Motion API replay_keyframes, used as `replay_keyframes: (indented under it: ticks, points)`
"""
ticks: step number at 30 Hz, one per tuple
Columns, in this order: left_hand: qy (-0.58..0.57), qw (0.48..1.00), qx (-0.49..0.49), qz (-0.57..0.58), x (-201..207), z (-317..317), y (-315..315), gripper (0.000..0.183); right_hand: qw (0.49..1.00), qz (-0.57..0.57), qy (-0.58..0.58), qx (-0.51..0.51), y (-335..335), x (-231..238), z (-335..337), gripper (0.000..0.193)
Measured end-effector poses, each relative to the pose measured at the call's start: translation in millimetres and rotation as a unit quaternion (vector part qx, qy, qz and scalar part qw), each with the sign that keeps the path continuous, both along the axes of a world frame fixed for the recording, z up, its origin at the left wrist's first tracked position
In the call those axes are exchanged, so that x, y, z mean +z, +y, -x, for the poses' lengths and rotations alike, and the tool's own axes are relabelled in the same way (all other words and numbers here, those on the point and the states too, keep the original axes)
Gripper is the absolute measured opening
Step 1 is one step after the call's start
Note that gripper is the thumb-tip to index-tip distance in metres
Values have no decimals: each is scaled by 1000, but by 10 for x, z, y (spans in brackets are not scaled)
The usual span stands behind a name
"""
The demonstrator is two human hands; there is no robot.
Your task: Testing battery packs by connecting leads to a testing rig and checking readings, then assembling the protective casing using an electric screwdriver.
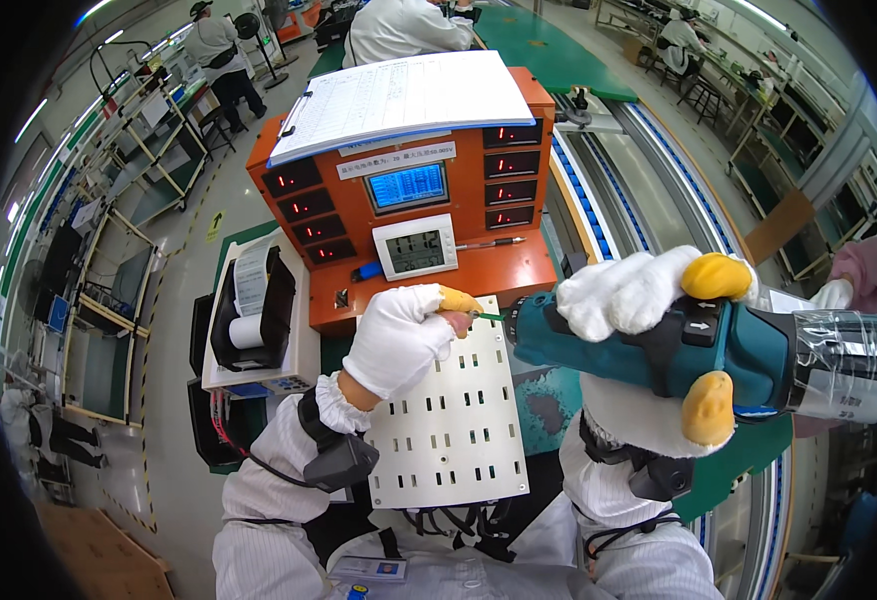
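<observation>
My right hand (pixel 627 292), in a white glove with yellow finger cots, grips a teal and black cordless screwdriver (pixel 599 358) lying sideways, its nose to the left. A thin green bit (pixel 491 317) sticks out of the nose. My left hand (pixel 397 338), gloved too, is closed in a pinch at the bit's tip. What its fingers hold there is too small to make out. Below both hands lies a white plate (pixel 449 430) with rows of small rectangular slots. Its far edge reaches under the left fingertips.
Behind the plate stands an orange instrument box (pixel 334 222) with red displays, a clipboard (pixel 409 105) on top and a digital clock (pixel 416 247) in front. A label printer (pixel 251 318) is at left. Conveyor rails (pixel 624 190) run along the right. A person in pink sleeves (pixel 874 270) is close at right.
</observation>
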State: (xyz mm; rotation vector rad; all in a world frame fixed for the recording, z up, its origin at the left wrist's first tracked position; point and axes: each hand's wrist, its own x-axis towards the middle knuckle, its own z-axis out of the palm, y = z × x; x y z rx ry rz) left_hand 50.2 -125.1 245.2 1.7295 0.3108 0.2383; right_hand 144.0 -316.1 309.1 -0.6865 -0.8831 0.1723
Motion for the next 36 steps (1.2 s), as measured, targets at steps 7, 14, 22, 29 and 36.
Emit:
replay_keyframes:
  ticks: [7, 14, 22, 29, 36]
  points:
    - [34, 994, -100, -24, -14, -118, 93, 15, 989, -29, 64, 132, 93, -37, -135, 54]
    - [-162, 878, -99, -440, -279, -444, 184, 13, 987, -88, 89, 104, 462, -407, -320, 56]
    - [-103, 865, -84, -484, -427, -578, 154, 12, 996, 68, -18, -61, 593, -476, -495, 47]
    - [-54, 960, 44, -272, -274, -174, 512, 21, 984, 176, 6, -40, 809, -381, -513, 41]
    - [34, 975, 121, -184, -461, 272, 908, 22, 984, 168, 6, -53, 842, -390, -510, 37]
